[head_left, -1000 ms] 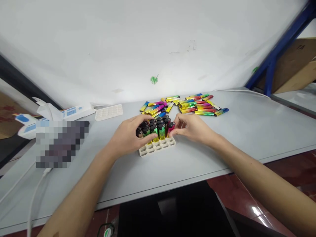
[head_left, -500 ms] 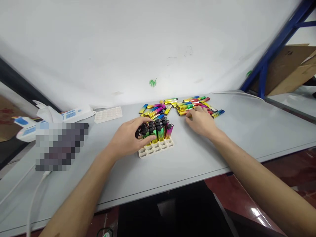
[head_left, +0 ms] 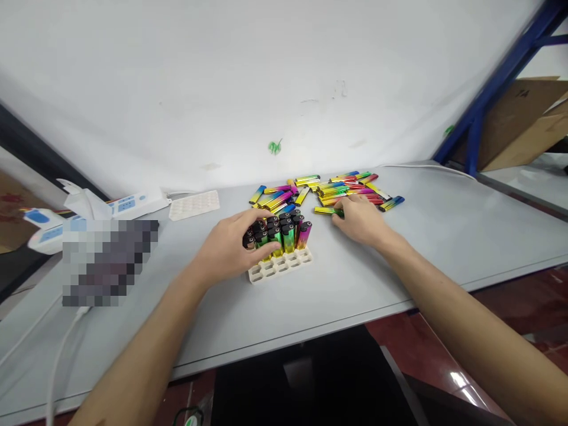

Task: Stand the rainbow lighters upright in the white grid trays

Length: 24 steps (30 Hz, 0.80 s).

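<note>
A white tray [head_left: 280, 268] with rows of slots holds several shiny lighters [head_left: 289, 238] upright, their black tops facing up. My left hand [head_left: 231, 247] curves round the left side of this group, thumb along the front and fingers behind. Part of the group is hidden by that hand. My right hand [head_left: 358, 219] is closed on one yellow-green lighter [head_left: 325, 210], which lies level near the table top and points left out of the fingers. Behind both hands, loose metallic lighters [head_left: 333, 190] lie in a heap towards the wall.
A second white slotted tray [head_left: 195, 205] lies at the back left. Beside it are a power strip [head_left: 128, 205] and a blurred-out dark object [head_left: 110, 263] with a white cable [head_left: 66, 337]. A blue metal post [head_left: 477, 133] and cardboard boxes [head_left: 523, 127] stand at the right.
My right hand has drawn slightly towards me from the heap, and a yellow-green lighter now shows in its fingers. My left hand stays at the tray.
</note>
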Each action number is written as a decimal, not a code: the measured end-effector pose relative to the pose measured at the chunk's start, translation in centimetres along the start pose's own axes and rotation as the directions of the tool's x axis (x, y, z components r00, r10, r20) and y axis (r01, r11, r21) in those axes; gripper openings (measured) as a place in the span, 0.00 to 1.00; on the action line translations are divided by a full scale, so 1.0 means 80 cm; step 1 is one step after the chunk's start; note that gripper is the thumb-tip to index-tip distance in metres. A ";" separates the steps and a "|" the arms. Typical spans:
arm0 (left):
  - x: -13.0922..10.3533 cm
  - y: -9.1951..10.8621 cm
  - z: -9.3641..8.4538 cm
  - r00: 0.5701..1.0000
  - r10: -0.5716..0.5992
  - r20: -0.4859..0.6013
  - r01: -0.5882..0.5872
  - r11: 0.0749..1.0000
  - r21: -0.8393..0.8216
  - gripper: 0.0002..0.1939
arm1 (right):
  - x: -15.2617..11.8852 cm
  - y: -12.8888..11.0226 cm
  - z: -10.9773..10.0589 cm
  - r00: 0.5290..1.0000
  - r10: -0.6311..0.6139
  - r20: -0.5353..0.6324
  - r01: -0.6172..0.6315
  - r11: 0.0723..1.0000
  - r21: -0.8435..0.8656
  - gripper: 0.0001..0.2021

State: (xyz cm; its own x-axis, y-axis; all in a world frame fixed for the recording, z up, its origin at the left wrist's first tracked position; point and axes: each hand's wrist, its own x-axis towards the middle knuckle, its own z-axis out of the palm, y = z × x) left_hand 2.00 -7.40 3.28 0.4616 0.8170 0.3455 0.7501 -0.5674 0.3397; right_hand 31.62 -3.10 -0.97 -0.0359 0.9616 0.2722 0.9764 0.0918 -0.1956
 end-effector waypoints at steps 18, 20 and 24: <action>0.001 0.002 0.000 1.000 -0.001 0.001 0.001 1.000 -0.007 0.25 | -0.004 -0.033 -0.016 0.985 -0.063 0.159 -0.116 0.433 0.894 0.17; 0.000 0.001 0.000 1.000 0.003 0.004 -0.003 1.000 -0.003 0.25 | -0.005 -0.035 -0.015 0.989 -0.012 0.150 -0.126 0.480 0.868 0.18; 0.000 0.001 0.000 1.000 -0.004 0.013 0.004 1.000 0.009 0.26 | -0.008 -0.037 -0.018 0.982 0.061 0.180 -0.189 0.419 0.888 0.20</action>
State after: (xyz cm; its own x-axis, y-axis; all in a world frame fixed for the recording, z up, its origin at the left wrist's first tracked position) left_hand 2.10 -7.42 3.29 0.4647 0.8204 0.3332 0.7558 -0.5636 0.3335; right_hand 29.02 -4.34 0.77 -0.0138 0.9963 0.0852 0.2265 0.0861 -0.9702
